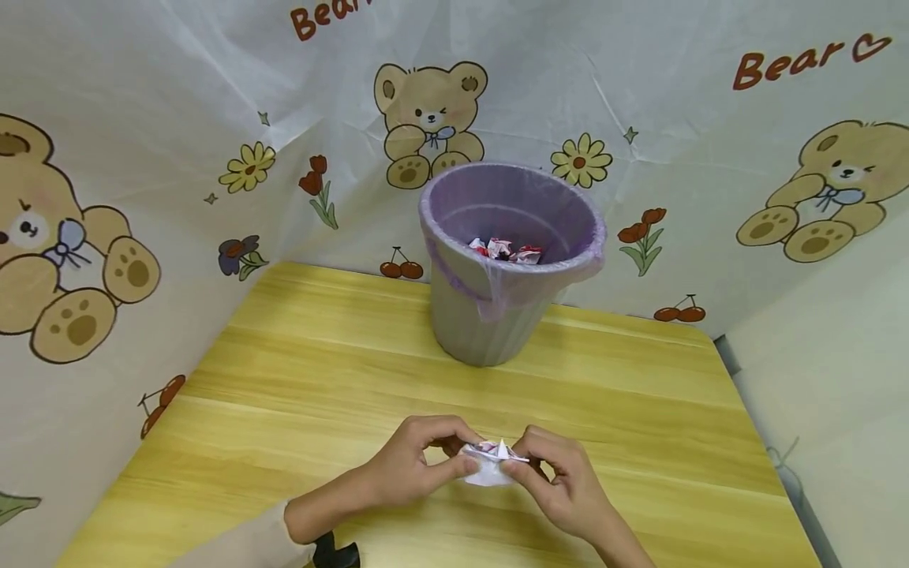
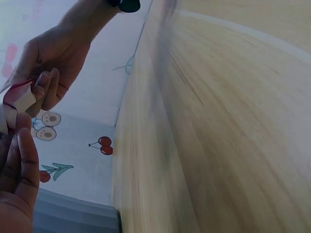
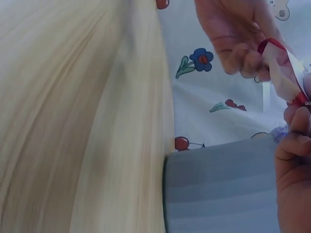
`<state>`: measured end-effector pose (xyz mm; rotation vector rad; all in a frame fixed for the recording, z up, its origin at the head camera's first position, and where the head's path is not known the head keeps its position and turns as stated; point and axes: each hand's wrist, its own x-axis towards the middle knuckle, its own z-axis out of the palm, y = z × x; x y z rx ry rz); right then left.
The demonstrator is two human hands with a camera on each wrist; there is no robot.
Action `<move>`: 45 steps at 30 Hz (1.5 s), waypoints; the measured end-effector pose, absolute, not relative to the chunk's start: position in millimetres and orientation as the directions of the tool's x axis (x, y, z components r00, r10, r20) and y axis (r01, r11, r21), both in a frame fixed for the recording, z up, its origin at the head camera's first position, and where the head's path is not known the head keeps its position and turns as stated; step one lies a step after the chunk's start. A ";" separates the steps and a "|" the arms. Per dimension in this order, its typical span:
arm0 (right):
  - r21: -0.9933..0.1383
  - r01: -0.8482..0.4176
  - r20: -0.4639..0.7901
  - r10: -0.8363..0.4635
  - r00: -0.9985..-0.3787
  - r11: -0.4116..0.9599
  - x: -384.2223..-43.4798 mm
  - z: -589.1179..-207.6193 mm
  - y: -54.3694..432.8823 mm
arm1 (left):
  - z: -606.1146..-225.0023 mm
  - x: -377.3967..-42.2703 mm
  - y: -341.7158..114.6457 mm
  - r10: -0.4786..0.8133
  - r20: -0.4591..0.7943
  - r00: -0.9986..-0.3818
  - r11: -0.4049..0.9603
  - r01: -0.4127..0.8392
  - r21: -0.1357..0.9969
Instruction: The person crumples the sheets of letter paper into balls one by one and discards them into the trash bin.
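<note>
A crumpled piece of white and red paper (image 1: 488, 472) is held between both hands, low over the near part of the table. My left hand (image 1: 410, 465) pinches its left edge between thumb and fingers. At the opposite edge my right hand (image 1: 561, 477) grips it the same way. In the left wrist view the folded paper (image 2: 20, 99) shows a red edge, with part cut off by the frame. The right wrist view shows the paper (image 3: 282, 73) with its white inner side and red rim between the two hands.
Behind the hands stands a grey bin (image 1: 469, 323) lined with a thin purple bag (image 1: 507, 280). Several crumpled red and white papers (image 1: 500, 249) lie inside it. The wood-patterned table (image 1: 319, 363) is bordered by a white cloth (image 1: 533, 102) printed with bears and flowers.
</note>
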<state>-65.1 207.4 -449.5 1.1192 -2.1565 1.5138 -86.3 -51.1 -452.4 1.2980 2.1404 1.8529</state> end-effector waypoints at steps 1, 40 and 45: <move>-0.675 -0.722 0.615 -0.425 -0.664 0.152 -64.8 -449.2 207.9 | -453.3 -85.8 -52.7 0.585 0.466 -0.664 -0.052 0.543 0.838; -0.647 -0.719 0.625 -0.363 -0.692 0.256 -73.6 -445.3 203.1 | -439.8 -98.3 -63.5 0.607 0.434 -0.665 -0.093 0.484 0.870; -0.761 -0.641 0.538 -0.455 -0.709 0.100 -72.8 -440.9 209.8 | -440.7 -101.2 -68.6 0.650 0.406 -0.642 -0.209 0.363 0.908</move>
